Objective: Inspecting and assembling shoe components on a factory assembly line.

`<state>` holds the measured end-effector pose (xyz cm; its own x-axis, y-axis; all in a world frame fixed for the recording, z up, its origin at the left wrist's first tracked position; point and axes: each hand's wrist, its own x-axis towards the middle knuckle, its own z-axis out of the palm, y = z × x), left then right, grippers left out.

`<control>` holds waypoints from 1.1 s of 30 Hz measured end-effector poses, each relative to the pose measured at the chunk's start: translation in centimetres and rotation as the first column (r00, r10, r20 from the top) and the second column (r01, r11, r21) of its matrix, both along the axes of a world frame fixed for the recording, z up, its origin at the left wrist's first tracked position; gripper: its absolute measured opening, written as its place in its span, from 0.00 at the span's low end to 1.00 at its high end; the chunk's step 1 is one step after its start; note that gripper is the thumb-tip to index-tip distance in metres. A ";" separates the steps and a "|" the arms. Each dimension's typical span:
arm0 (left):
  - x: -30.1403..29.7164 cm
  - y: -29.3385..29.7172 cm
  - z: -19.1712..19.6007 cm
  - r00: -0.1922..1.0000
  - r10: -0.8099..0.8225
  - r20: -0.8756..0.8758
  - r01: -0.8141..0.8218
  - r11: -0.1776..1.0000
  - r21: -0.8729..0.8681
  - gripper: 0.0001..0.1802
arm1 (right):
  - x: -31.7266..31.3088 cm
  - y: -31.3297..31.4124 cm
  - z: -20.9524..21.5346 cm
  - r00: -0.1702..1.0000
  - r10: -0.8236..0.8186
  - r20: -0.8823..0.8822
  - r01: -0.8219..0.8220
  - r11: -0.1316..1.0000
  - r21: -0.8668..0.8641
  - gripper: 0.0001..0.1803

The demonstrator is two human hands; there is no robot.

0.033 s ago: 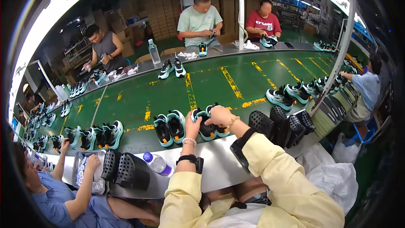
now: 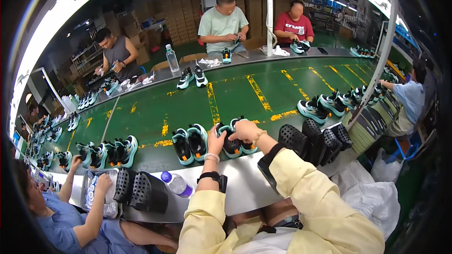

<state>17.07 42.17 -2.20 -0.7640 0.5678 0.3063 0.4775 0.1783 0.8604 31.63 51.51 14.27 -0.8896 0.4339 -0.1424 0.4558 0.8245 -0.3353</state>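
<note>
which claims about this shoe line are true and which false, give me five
The left hand and right hand touch one pair of sneakers. True.
The purple-capped bottle is right of the right forearm. False: the bottle is left of the left forearm.
A beaded bracelet circles the left wrist. True.
The person's sleeves are dark blue. False: the sleeves are pale yellow.
Yellow markings show on the green work surface. True.

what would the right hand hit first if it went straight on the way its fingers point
Most likely the black-and-teal sneaker just ahead of the right hand, which it appears to touch; the left hand lies just beyond. Exact depth is unclear from this one view.
</note>
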 end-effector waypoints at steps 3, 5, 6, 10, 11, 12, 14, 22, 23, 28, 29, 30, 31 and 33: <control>-0.6 0.4 -0.5 0.999 0.005 -0.038 -0.007 0.998 -0.062 0.28 | -2.3 1.5 -3.5 1.000 0.010 -0.019 -0.010 1.000 -0.017 0.26; 0.4 1.8 0.5 0.999 -0.023 0.024 0.026 0.993 -0.112 0.28 | -2.6 3.1 -6.9 0.979 0.054 -0.195 0.005 0.957 0.290 0.26; -0.1 0.9 0.0 0.999 0.038 -0.021 -0.040 0.991 -0.129 0.27 | -3.3 1.8 -7.7 0.979 0.062 -0.194 -0.005 0.959 0.282 0.26; 0.0 0.3 0.8 0.991 0.127 -0.041 -0.130 0.988 -0.084 0.27 | -5.7 -1.0 -10.9 0.966 -0.029 -0.258 0.115 0.939 0.323 0.19; 0.2 0.7 0.9 0.991 0.110 -0.072 -0.117 0.988 -0.097 0.26 | -5.8 -1.0 -12.0 0.960 -0.062 -0.273 0.153 0.933 0.325 0.18; 0.0 0.5 1.0 0.991 0.112 -0.074 -0.119 0.988 -0.099 0.26 | -6.1 -1.5 -12.7 0.953 -0.087 -0.291 0.184 0.928 0.323 0.18; 0.1 0.3 1.0 0.993 0.106 -0.042 -0.108 0.993 -0.038 0.25 | -6.5 -1.6 -13.7 0.940 -0.068 -0.335 0.190 0.919 0.345 0.18; 0.0 -0.5 -0.2 0.990 0.120 0.069 -0.117 0.992 -0.041 0.19 | -8.4 -2.6 -14.2 0.970 -0.111 -0.217 0.176 0.934 0.312 0.13; -0.9 -1.2 -1.2 0.988 0.108 0.108 -0.110 0.994 0.014 0.21 | -9.0 -3.2 -14.2 0.963 -0.069 -0.260 0.154 0.935 0.321 0.13; 1.4 1.1 -2.4 0.988 0.130 0.077 -0.131 0.991 0.006 0.26 | -8.3 -0.6 -15.7 0.972 -0.014 -0.236 0.090 0.946 0.313 0.14; 3.2 3.1 -1.9 0.987 0.024 0.159 -0.038 0.996 0.084 0.26 | -7.3 1.6 -16.5 0.967 -0.078 -0.242 0.160 0.928 0.337 0.13; 2.9 3.5 -1.9 0.972 -0.032 0.234 -0.005 0.988 0.157 0.25 | -6.5 1.5 -15.9 0.973 -0.013 -0.232 0.102 0.922 0.373 0.14; 1.8 3.5 -2.6 0.978 -0.074 0.194 0.030 0.975 0.220 0.23 | -5.8 0.9 -14.3 0.977 -0.012 -0.212 0.079 0.947 0.312 0.15; -3.2 0.8 -6.0 0.970 -0.140 0.196 0.086 0.962 0.260 0.18 | -4.6 -2.0 -11.4 0.925 0.055 -0.377 0.016 0.983 0.184 0.13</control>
